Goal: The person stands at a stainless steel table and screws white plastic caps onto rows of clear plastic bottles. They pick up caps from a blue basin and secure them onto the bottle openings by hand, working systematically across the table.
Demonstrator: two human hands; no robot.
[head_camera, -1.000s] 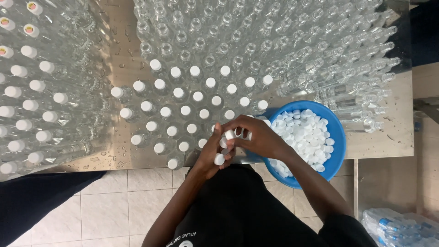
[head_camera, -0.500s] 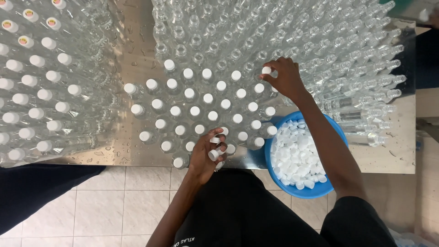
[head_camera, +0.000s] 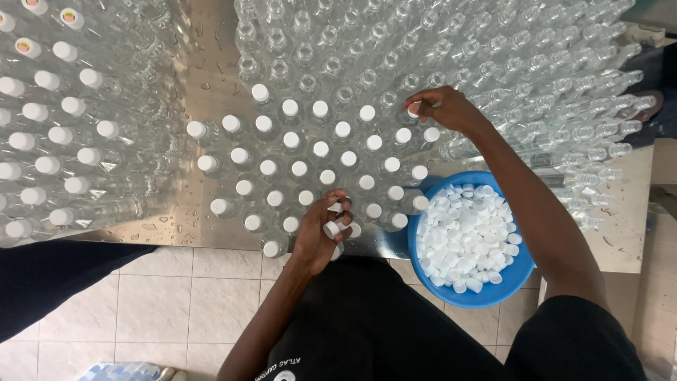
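Observation:
Many clear plastic bottles stand packed together on a steel table (head_camera: pixel 211 77). A block of them nearest me wears white caps (head_camera: pixel 321 149); the bottles farther back (head_camera: pixel 451 49) are uncapped. My left hand (head_camera: pixel 321 233) hovers over the table's front edge, curled around several loose white caps (head_camera: pixel 333 227). My right hand (head_camera: pixel 443 109) reaches out over the bottles and pinches one white cap (head_camera: pixel 413 109) down on a bottle neck at the far right corner of the capped block. A blue bowl (head_camera: pixel 493 293) full of white caps sits at the table's edge under my right forearm.
Another group of capped bottles (head_camera: pixel 53 134) fills the table's left side. Water drops spot the bare steel strip between the groups. Below the table are pale floor tiles (head_camera: pixel 169 303). A dark-clothed person's leg (head_camera: pixel 49 279) is at the lower left.
My right hand left my left hand, travelled up and right over the bottles and now sets a cap on a bottle. My left hand stays near the front edge with its caps.

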